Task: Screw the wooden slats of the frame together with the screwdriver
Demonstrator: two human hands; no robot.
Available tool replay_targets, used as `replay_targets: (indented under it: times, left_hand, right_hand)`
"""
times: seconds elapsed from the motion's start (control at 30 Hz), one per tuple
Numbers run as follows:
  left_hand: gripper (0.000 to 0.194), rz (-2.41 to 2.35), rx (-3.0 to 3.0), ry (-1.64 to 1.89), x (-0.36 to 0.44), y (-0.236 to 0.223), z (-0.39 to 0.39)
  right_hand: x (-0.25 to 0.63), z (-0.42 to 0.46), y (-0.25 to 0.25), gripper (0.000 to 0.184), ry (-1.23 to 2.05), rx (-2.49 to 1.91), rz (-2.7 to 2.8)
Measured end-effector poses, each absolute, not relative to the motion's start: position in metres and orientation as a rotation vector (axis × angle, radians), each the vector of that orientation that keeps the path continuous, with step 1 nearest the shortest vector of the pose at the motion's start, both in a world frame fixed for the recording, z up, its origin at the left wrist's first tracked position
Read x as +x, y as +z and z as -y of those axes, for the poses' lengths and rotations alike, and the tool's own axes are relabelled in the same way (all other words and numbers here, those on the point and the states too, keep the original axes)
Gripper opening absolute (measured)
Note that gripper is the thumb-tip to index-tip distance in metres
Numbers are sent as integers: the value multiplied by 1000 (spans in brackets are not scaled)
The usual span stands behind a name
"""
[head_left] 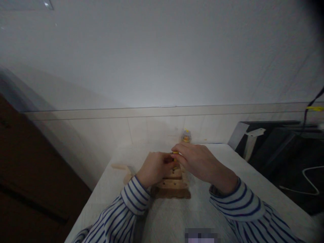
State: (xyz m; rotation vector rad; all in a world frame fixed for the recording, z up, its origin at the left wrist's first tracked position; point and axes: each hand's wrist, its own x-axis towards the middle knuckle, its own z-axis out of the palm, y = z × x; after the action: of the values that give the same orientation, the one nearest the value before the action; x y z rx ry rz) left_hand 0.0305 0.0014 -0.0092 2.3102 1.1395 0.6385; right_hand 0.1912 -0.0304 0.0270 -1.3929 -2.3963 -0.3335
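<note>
A stepped stack of wooden blocks (172, 186) with small holes stands on the white table (177, 216). My left hand (154, 167) is curled closed at the top of the stack, fingers pinched against its upper part. My right hand (199, 162) reaches over from the right, its fingers pinching a small yellow piece (175, 153) at the very top. Both hands meet above the stack and hide its upper blocks. Striped sleeves cover both forearms.
A small jar with a yellow top (186, 136) stands at the table's far edge by the wall. Loose wooden pieces (124, 168) lie left of the stack. A dark surface with cables (291, 162) sits to the right, a dark door (30, 175) to the left.
</note>
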Motion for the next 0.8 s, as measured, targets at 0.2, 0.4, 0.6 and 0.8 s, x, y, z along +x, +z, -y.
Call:
replay_targets:
  times: [0.2, 0.4, 0.6, 0.8]
  left_hand:
    - [33, -1209, 2348, 658, 33, -11, -1]
    - [29, -1180, 2369, 699, 32, -11, 2]
    - [32, -1190, 2364, 678, 33, -10, 2]
    - [34, -1221, 2345, 642, 33, -9, -1]
  right_hand:
    - [192, 31, 27, 18, -293, -1411, 2372]
    - [194, 29, 25, 22, -165, -1371, 2371]
    - [194, 27, 22, 23, -145, -1295, 2409]
    - [191, 30, 24, 21, -219, -1356, 2419]
